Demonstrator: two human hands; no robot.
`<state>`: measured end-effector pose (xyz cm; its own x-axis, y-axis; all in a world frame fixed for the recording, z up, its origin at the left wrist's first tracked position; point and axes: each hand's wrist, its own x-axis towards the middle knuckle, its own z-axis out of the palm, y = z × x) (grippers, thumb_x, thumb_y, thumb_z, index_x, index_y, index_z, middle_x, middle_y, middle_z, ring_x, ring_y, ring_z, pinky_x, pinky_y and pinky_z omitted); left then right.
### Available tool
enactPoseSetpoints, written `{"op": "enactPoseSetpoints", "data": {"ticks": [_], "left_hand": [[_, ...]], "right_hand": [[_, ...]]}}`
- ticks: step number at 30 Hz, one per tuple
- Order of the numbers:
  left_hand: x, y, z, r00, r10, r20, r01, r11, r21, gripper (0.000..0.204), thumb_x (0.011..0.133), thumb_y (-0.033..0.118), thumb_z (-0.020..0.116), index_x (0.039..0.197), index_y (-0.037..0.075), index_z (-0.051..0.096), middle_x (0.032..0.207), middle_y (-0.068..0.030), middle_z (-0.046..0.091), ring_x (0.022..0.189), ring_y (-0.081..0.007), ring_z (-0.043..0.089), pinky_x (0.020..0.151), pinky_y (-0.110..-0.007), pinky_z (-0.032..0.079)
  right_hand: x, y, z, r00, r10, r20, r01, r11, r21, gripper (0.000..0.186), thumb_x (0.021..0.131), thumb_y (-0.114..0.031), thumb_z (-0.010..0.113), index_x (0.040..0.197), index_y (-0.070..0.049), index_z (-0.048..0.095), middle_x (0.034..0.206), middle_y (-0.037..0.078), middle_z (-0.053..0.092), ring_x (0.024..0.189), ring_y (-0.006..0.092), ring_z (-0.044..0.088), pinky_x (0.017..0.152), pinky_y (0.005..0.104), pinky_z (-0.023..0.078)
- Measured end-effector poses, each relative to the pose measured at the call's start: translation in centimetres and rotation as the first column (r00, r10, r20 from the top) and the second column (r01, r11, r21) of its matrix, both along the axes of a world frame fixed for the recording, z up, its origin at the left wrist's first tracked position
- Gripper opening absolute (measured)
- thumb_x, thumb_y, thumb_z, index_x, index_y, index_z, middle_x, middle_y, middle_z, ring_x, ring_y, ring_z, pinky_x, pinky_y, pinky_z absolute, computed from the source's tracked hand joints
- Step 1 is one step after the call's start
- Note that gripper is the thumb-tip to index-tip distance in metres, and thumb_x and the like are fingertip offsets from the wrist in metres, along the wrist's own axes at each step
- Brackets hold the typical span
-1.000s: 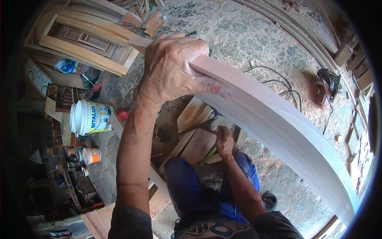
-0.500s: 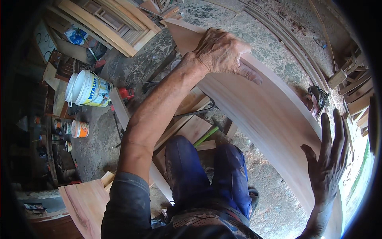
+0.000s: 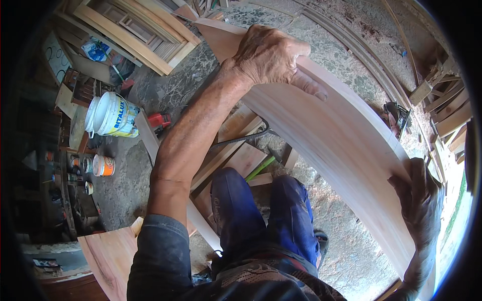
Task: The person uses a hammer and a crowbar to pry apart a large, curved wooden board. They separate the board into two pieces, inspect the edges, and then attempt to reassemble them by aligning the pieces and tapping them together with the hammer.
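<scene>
A long, pale reddish wooden board stretches across my view from the top middle to the lower right, its face tilted toward me. My left hand is closed over its upper edge near the far end, the thumb lying against the near face. Farther down the same edge, my right hand is curled over the board, thumb on the near face and the fingertips hidden behind. Below the board, between my knees and it, lie wooden offcuts and a tool with a bright green handle.
White buckets and a small orange-and-white tub stand at the left. Wooden frames lie at the upper left. A red tool rests on the floor near the buckets. Wood scraps are piled at the right; another board is at lower left.
My right hand has gone from spread fingers to curling over the board's edge. The board's far end and my left hand have shifted slightly left and up in view.
</scene>
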<state>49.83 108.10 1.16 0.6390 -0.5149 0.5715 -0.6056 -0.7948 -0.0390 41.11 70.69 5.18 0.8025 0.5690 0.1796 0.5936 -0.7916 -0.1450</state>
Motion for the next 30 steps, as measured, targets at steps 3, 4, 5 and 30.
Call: {"op": "enactPoseSetpoints", "data": {"ticks": [3,4,5,30], "left_hand": [[-1.4,-0.3,0.5,0.999,-0.045,0.031,0.045,0.999,0.0,0.075,0.065,0.081,0.069,0.057,0.009,0.049,0.052,-0.0038,0.05,0.051,-0.0218,0.059,0.05,-0.037,0.047],[-1.3,-0.7,0.2,0.996,-0.059,0.063,0.059,0.998,-0.005,0.075,0.064,0.081,0.069,0.057,0.009,0.048,0.051,-0.0036,0.049,0.051,-0.0216,0.059,0.049,-0.037,0.047],[-1.7,-1.1,-0.4,0.995,-0.064,0.073,0.065,0.998,-0.005,0.076,0.064,0.082,0.069,0.056,0.009,0.047,0.051,-0.0034,0.048,0.05,-0.0214,0.058,0.049,-0.037,0.046],[-16.8,14.8,-29.8,0.459,0.69,-0.56,-0.875,0.459,-0.152,0.05,0.093,0.046,0.058,0.119,0.003,0.061,0.119,-0.0221,0.062,0.115,-0.0391,0.056,0.097,-0.048,0.044]], "right_hand": [[-1.8,0.0,0.7,1.0,-0.011,-0.002,0.011,1.0,0.013,0.028,0.084,-0.014,0.074,0.097,-0.002,0.052,0.077,0.016,0.061,0.065,0.0327,0.064,0.057,0.0413,0.05],[-2.3,-0.4,0.9,1.0,-0.013,0.008,0.013,1.0,0.0,0.028,0.084,-0.014,0.074,0.097,-0.002,0.052,0.077,0.016,0.061,0.065,0.0325,0.064,0.057,0.0411,0.05],[-2.7,-0.7,0.5,1.0,-0.006,-0.003,0.006,1.0,-0.008,0.028,0.084,-0.014,0.074,0.097,-0.002,0.052,0.077,0.016,0.061,0.065,0.0324,0.064,0.057,0.0408,0.049],[-0.3,-4.2,-0.3,0.958,0.127,-0.257,-0.148,0.987,-0.062,0.057,0.087,-0.008,0.063,0.137,0.008,0.041,0.086,0.026,0.067,0.067,0.0376,0.066,0.065,0.0453,0.052]]}}
